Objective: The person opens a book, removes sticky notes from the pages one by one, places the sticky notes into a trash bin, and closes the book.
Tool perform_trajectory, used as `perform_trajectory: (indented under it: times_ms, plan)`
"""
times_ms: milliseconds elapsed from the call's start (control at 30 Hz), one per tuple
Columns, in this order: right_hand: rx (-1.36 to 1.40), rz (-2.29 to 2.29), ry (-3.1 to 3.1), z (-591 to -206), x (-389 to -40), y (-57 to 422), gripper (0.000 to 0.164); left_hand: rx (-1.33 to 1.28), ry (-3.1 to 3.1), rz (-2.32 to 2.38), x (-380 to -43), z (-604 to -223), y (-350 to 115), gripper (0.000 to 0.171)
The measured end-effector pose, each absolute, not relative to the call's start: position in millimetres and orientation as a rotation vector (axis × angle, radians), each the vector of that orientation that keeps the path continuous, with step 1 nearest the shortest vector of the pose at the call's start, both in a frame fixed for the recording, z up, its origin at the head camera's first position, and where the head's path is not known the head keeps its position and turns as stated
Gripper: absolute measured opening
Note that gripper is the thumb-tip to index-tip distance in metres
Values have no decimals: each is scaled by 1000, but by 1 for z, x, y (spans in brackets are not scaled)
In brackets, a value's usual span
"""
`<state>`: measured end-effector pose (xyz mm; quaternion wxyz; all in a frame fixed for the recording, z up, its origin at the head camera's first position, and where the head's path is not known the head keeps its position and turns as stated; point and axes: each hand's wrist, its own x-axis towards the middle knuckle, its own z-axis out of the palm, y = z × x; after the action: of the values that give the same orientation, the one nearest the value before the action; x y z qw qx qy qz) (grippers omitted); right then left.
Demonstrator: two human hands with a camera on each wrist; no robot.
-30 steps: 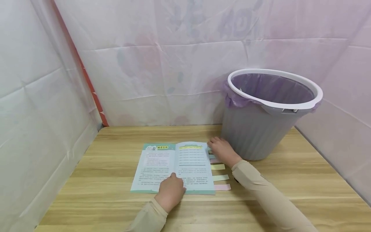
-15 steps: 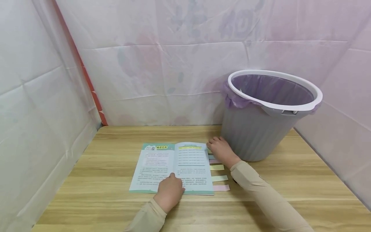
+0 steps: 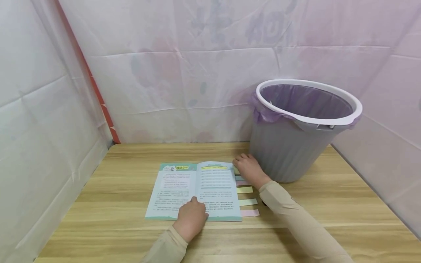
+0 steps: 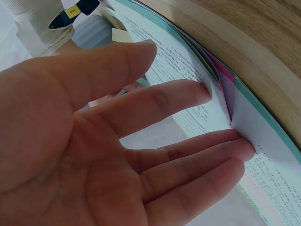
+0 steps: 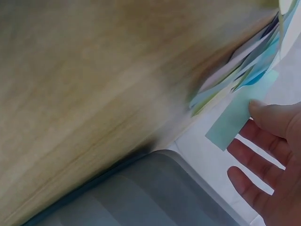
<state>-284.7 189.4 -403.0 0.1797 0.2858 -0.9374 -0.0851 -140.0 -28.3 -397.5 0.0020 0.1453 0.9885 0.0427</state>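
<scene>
An open booklet (image 3: 177,193) with printed pages and green borders lies on the wooden table. Across its lower middle, near the fold, rests my left hand (image 3: 192,216). In the left wrist view, the fingers (image 4: 188,165) reach out fairly straight, tips on the pages. At the upper right page edge, my right hand (image 3: 249,168) pinches a pale green sticky tab (image 5: 240,113) between thumb and forefinger. The right wrist view shows that tab still meeting the page edge. Below it, several paper tabs stick out, among them a yellow one (image 3: 245,190) and a pink one (image 3: 250,213).
A grey trash bin (image 3: 283,153) with a white rim ring (image 3: 309,118) and purple liner (image 3: 269,115) stands just behind my right hand. Pale sheeting (image 3: 184,80) hangs behind and at both sides. The wooden table (image 3: 108,226) extends around the booklet.
The pinched tab and the upper right page corner have lifted a little, showing pale blue over the page. Both hands stay nearly in place; the head view has shifted slightly.
</scene>
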Motion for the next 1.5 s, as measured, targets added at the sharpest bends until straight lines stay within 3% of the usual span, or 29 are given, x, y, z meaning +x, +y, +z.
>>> perform_trajectory:
  times_ms: [467, 867, 1200, 1500]
  plan:
    - [836, -46, -2486, -374, -274, 190, 8, 436, 3061, 189, -137, -394, -29, 31]
    - [1032, 144, -1926, -287, -233, 195, 23, 440, 3091, 188, -139, -397, -29, 33]
    - [662, 306, -1614, -223, -223, 232, 7, 447, 3079, 208, -140, -397, -27, 32]
    - [215, 370, -1898, -204, -219, 265, 19, 443, 3076, 206, -143, -399, -27, 32]
